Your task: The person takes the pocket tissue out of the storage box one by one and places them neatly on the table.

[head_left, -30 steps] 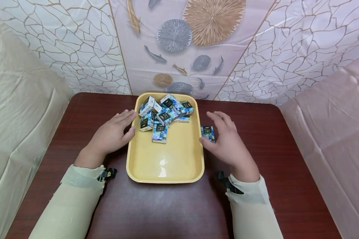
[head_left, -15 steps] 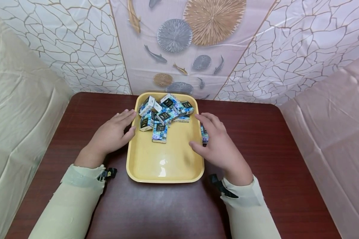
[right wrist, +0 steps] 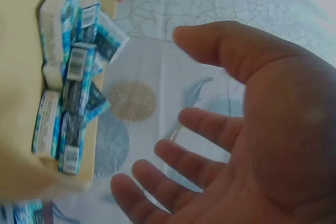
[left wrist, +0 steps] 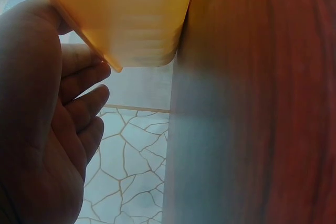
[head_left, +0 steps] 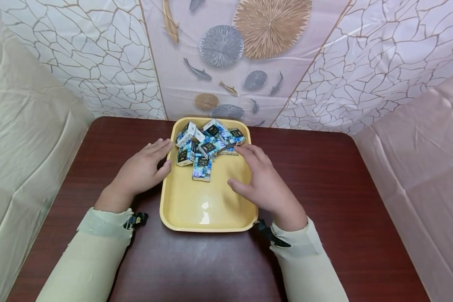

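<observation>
A yellow tray (head_left: 220, 214) lies on the dark red table, with several small blue patterned boxes (head_left: 201, 167) heaped at its far end. My left hand (head_left: 141, 170) rests at the tray's left rim, fingers stretched forward. In the left wrist view the fingertips lie right at the rim of the yellow tray (left wrist: 131, 19). My right hand (head_left: 262, 180) is over the tray's right side, thumb and fingers spread and holding nothing. The right wrist view shows its palm and the heaped boxes (right wrist: 73, 93). A further box (right wrist: 26, 212) shows outside the tray there; the right hand hides it in the head view.
The dark red table (head_left: 336, 188) extends on both sides of the tray. A patterned cloth wall (head_left: 222, 84) stands right behind the table's far edge, and pale cloth (head_left: 411, 167) hangs at the sides.
My right hand has moved left, from beside the tray to over its right rim, and now covers the loose box on the table. The left hand has stayed at the left rim.
</observation>
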A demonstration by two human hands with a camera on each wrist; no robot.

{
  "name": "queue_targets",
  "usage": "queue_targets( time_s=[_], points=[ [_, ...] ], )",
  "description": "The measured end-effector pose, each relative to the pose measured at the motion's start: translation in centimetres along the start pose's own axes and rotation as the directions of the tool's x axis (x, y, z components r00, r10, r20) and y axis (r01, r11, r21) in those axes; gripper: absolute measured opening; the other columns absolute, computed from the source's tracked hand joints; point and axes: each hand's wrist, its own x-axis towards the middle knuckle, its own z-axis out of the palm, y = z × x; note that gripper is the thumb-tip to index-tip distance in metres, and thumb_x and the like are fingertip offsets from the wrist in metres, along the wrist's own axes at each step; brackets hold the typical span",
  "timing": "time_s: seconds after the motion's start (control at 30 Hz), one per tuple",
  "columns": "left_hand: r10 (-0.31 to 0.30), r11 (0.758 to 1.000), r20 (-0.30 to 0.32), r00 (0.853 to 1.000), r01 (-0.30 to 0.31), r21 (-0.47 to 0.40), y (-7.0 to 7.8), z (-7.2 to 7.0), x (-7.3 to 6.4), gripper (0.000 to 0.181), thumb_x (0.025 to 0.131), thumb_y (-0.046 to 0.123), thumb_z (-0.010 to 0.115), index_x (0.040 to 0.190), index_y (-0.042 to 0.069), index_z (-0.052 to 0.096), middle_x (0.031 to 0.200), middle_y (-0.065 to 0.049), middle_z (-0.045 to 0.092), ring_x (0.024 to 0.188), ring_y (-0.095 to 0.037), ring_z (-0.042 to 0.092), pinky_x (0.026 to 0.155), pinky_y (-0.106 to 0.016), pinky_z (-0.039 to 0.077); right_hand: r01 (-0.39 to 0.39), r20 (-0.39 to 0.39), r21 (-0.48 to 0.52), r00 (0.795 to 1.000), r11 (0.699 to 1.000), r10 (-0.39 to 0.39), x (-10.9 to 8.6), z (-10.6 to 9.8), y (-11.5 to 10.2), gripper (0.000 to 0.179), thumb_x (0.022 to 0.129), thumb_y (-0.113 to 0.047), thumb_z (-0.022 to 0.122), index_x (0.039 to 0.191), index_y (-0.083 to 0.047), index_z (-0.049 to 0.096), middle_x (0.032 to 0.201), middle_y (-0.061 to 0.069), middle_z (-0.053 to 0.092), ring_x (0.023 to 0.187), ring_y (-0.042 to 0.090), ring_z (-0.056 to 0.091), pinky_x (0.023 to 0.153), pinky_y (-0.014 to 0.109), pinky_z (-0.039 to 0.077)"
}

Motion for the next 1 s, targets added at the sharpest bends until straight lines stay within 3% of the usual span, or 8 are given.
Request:
queue_targets(
  time_s=[0.67, 1.0],
  points=[
    [-0.004, 1.0, 0.006, 1.0, 0.004, -0.006, 0.3, -0.2, 0.0, 0.062, 0.107, 0.041, 0.051, 0.161, 0.01, 0.044, 0.167, -0.009, 0.042, 0.158, -0.03, 0.036, 0.131, -0.052, 0.029, -0.011, 0.071, -0.019, 0.997, 1.0, 0.013, 1.9, 0.2, 0.4, 0.083, 0.091, -0.044, 0.079, 0.161, -0.019, 0.042, 0.161, 0.011, 0.042, 0.146, 0.029, 0.046, 0.118, 0.05, 0.046],
    [-0.004, 1.0, 0.005, 1.0, 0.004, -0.003, 0.3, -0.1, 0.0, 0.062, 0.107, 0.04, 0.052, 0.161, 0.011, 0.044, 0.168, -0.008, 0.042, 0.158, -0.03, 0.036, 0.13, -0.053, 0.029, -0.012, 0.066, 0.005, 0.998, 1.0, 0.011, 2.8, 0.5, 0.5, 0.082, 0.091, -0.043, 0.079, 0.162, -0.023, 0.042, 0.159, 0.006, 0.043, 0.145, 0.025, 0.046, 0.118, 0.049, 0.045]
  ],
)
